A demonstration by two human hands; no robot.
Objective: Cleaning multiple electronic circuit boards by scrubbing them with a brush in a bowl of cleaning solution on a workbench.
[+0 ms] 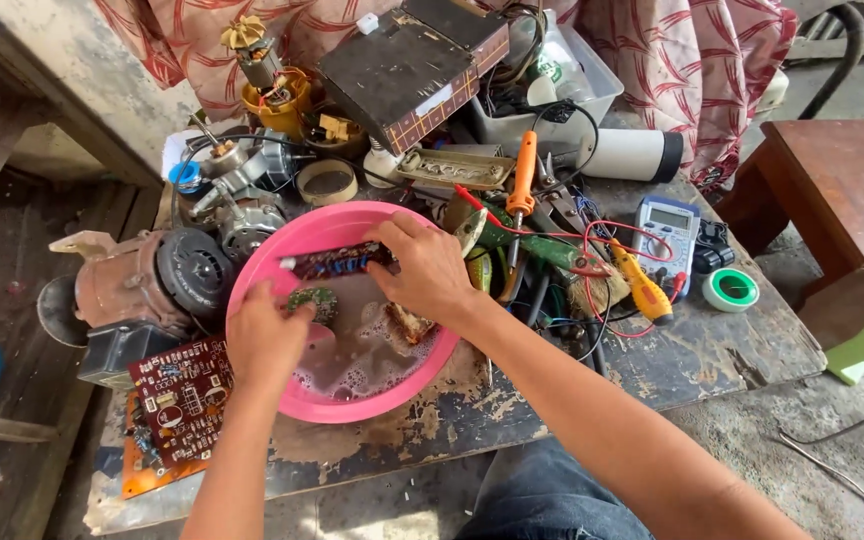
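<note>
Holding long narrow dark circuit board over round pink plastic basin of soapy water on cluttered wooden table. Board's long axis runs left-right, slightly tilted. Right hand clamps its right end from above; left hand, just below left end, fingers curled, contents unclear. Red circuit board lies left of basin.

I see a narrow dark circuit board held level over the pink basin, which sits on the table holding soapy water.
</note>
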